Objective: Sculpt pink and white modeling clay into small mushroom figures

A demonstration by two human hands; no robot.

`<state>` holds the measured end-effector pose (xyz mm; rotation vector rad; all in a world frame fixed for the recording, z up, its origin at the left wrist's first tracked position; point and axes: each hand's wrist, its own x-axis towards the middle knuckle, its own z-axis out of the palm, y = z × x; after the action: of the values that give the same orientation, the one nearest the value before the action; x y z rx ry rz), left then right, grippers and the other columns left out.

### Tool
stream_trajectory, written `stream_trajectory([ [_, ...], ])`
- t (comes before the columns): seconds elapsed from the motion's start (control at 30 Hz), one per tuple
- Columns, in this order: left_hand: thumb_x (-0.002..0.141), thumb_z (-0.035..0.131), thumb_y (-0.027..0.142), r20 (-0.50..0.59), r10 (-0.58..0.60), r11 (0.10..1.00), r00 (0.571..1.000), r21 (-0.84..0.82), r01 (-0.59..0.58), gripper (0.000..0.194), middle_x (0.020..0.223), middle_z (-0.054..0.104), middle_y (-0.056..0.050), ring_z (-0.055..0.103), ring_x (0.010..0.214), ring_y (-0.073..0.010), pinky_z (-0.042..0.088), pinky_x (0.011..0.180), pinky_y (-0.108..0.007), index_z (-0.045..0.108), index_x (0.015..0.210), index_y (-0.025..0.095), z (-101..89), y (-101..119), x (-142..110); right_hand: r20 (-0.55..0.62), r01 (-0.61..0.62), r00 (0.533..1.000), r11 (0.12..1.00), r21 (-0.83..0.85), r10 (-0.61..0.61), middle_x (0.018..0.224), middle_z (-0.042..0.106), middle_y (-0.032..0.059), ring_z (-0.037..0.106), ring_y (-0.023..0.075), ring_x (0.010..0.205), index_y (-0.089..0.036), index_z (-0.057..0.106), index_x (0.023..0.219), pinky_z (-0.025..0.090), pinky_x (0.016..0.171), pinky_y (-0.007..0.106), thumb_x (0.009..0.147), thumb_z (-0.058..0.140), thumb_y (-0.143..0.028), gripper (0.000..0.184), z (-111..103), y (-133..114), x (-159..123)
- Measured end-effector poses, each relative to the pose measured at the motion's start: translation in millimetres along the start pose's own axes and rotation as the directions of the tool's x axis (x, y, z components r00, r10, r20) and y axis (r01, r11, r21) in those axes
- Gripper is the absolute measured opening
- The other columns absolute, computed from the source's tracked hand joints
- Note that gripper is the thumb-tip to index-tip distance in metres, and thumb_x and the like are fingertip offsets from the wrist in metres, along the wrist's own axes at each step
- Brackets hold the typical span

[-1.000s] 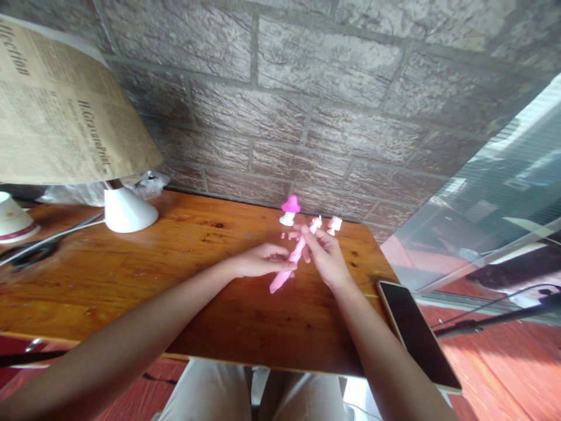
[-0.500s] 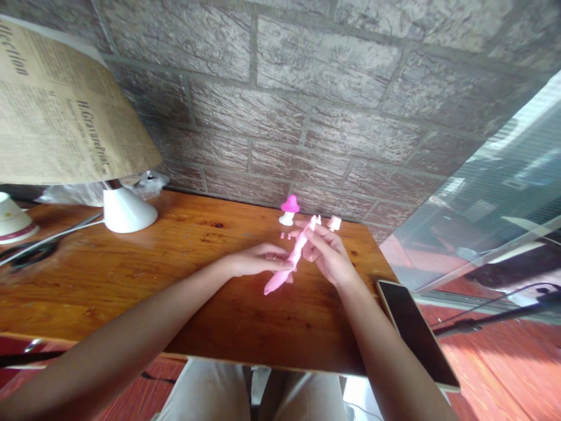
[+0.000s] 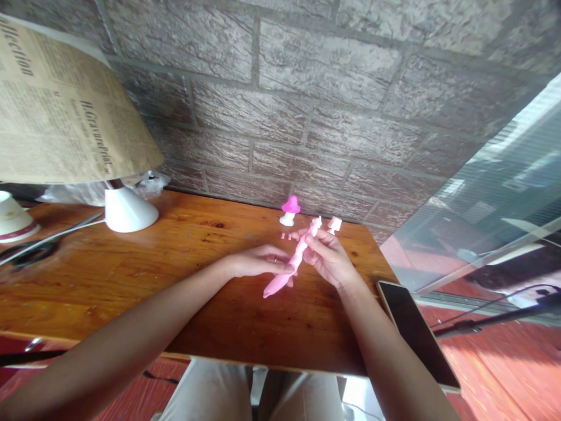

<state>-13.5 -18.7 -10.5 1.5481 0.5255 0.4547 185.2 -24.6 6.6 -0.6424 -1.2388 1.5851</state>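
Between my two hands runs a long, lumpy pink piece of modelling clay (image 3: 277, 283), tilted with its wider, pointed end toward me. My left hand (image 3: 262, 260) pinches its middle, thumb on top. My right hand (image 3: 329, 252) grips the narrower, knobbly far end between thumb and fingers. Just beyond stands a small mushroom figure (image 3: 290, 204) with a bright pink cap and white stem. Tiny pink bits (image 3: 286, 236) lie in front of it. A small pale pink figure (image 3: 335, 224) stands behind my right hand, partly hidden.
The wooden table (image 3: 188, 245) meets a stone-patterned wall (image 3: 280, 117). At left are a lamp (image 3: 129, 211) with a newsprint shade, a paper cup (image 3: 14, 219), scissors (image 3: 33, 252) and clear plastic wrapping (image 3: 151, 184). A phone (image 3: 418, 333) lies at the right edge, near a glass panel (image 3: 491, 193).
The pink clay has turned slightly in my hands, and its near end sits a touch lower. Both hands keep their hold in nearly the same place.
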Motion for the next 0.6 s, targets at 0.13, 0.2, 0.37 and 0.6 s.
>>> stream_trajectory([
  [0.13,0.082,0.071,0.052,-0.001,-0.007,1.0,1.0,0.009,0.007,0.04,0.086,0.075,-0.008,0.069,0.081,-0.0181,0.051,0.079,-0.027,0.071,0.093,0.013,0.2,0.1,-0.2,-0.01,0.005,1.0,1.0,0.019,-0.005,0.094,0.077,0.0028,0.055,0.0081,0.058,-0.029,0.079,0.094,0.035,0.047,0.02,0.066,0.087,-0.041,0.032,0.9,-3.4,-0.8],
  [0.2,0.082,0.071,0.053,-0.001,-0.004,1.0,1.0,0.031,0.004,0.041,0.086,0.075,-0.008,0.069,0.082,-0.0181,0.051,0.079,-0.027,0.072,0.092,0.014,0.3,0.7,-0.4,-0.019,0.006,1.0,1.0,0.021,-0.005,0.09,0.077,0.0028,0.057,0.0095,0.06,-0.029,0.079,0.091,0.034,0.046,0.02,0.064,0.088,-0.041,0.031,1.0,-4.6,-1.1],
  [0.37,0.083,0.068,0.055,0.015,0.005,0.997,1.0,0.083,-0.006,0.041,0.085,0.075,-0.007,0.068,0.083,-0.0182,0.05,0.082,-0.027,0.073,0.09,0.014,0.5,1.9,-0.7,-0.018,0.019,1.0,0.999,0.026,-0.019,0.081,0.077,0.0019,0.051,0.0072,0.054,-0.027,0.079,0.08,0.029,0.043,0.019,0.06,0.091,-0.036,0.025,1.8,-5.5,-1.3],
  [0.6,0.084,0.068,0.054,0.021,0.006,0.997,1.0,0.074,-0.008,0.041,0.086,0.075,-0.007,0.069,0.082,-0.0183,0.05,0.081,-0.027,0.073,0.091,0.013,0.3,1.1,-0.7,-0.036,0.04,0.999,0.998,0.053,-0.038,0.082,0.076,0.0006,0.043,0.0047,0.049,-0.027,0.077,0.081,0.025,0.04,0.019,0.063,0.09,-0.034,0.023,3.9,-5.9,-0.8],
])
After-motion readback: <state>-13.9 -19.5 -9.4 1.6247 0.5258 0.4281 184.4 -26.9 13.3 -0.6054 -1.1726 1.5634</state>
